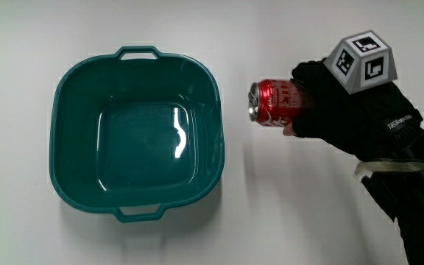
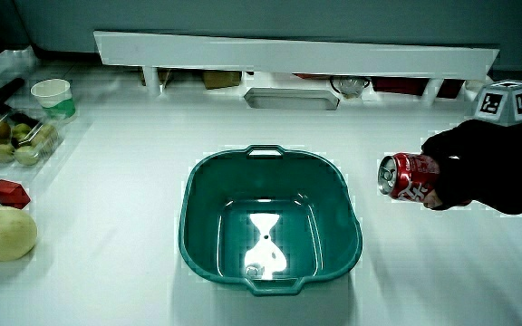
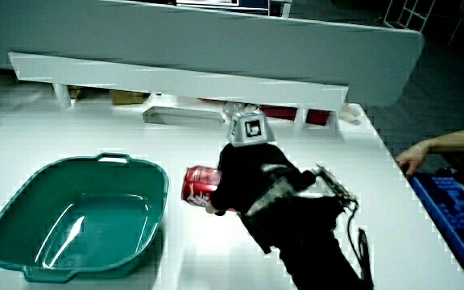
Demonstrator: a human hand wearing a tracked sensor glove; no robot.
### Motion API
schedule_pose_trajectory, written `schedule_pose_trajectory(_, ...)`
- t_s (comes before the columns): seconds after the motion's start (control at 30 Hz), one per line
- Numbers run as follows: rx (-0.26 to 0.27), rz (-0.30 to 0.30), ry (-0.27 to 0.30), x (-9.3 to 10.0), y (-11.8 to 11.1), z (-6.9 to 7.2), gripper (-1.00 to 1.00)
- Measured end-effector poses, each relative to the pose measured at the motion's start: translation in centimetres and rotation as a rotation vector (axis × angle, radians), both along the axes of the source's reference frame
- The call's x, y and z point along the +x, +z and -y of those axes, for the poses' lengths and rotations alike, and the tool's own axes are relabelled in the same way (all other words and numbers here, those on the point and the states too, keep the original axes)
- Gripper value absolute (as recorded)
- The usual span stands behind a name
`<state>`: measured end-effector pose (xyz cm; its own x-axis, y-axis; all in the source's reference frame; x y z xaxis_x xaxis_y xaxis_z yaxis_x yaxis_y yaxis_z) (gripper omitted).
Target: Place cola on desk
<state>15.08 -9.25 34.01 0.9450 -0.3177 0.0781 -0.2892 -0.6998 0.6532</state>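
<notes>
We saw the hand clasped around the cola can, which was held on its side beside the teal basin, top end pointing at the basin, above the bare bench, apparently not yet resting on it.

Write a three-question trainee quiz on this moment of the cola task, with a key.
1. True or false: the cola can lies inside the teal basin.
2. What is the hand grasping?
3. The can is held: A) upright, B) on its side, C) top pointing down.

Key:
1. False; it is held beside the basin, which holds nothing.
2. The cola can.
3. B, with its top toward the basin.
</notes>
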Motion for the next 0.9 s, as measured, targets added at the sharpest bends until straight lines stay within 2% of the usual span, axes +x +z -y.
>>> schedule_pose_trajectory(0.03,0.004,0.004,0.006,0.2,0.2,-0.1,0.0)
schedule_pose_trajectory(0.17,-0.046,-0.004,0.024,0.9,1.9,-0.2,0.0)
schedule_pose_trajectory(0.2,-0.038,-0.01,0.028,1.1,2.4,-0.2,0.0)
schedule_pose_trajectory(0.33,-0.074,0.001,0.033,1.3,4.0,-0.6,0.0)
schedule_pose_trajectory(0.47,-0.095,-0.024,0.032,1.3,5.5,-0.9,0.0)
schedule_pose_trajectory(0.5,-0.123,-0.034,0.036,1.4,6.1,-1.0,0.0)
schedule_pose_trajectory(0.57,-0.103,-0.051,0.026,1.2,6.5,-1.1,0.0)
schedule_pose_trajectory(0.63,-0.123,-0.06,0.024,1.1,7.1,-1.3,0.0)
schedule_pose_trajectory(0.73,-0.123,-0.082,0.027,1.0,7.8,-1.4,0.0)
schedule_pose_trajectory(0.8,-0.135,-0.07,0.018,0.8,8.0,-1.5,0.0)
schedule_pose_trajectory(0.87,-0.12,-0.09,0.01,0.6,8.4,-1.7,0.0)
schedule_pose_trajectory(0.9,-0.147,-0.113,0.006,0.7,8.8,-1.7,0.0)
